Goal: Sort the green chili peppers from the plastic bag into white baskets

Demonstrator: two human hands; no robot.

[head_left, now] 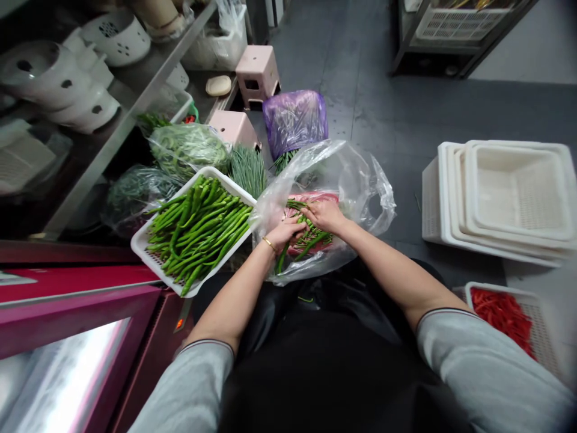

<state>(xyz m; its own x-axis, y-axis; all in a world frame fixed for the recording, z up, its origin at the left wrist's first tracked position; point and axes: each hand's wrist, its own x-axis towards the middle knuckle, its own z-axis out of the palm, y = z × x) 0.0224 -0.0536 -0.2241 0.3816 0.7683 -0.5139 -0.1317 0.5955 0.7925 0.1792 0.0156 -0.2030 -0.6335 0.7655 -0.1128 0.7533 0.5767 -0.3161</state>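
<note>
Both hands are over a clear plastic bag (376,195), which lies open around a pink container (331,197) with green peppers (311,242) in it. My left hand (288,233), with a bracelet at the wrist, is closed around some green peppers. Fingers of my right hand (322,215) are closed at the stem ends of a few peppers, close beside the left hand. To the left, a white basket (135,242) holds a heap of long green peppers (198,225), its right corner touching the bag.
Bagged greens (187,147), a purple bag (295,120) and pink stools (256,69) stand ahead. Stacked white baskets (518,192) and a basket of red peppers (502,316) are at right. Shelving (112,135) and a red cabinet (81,288) are at left.
</note>
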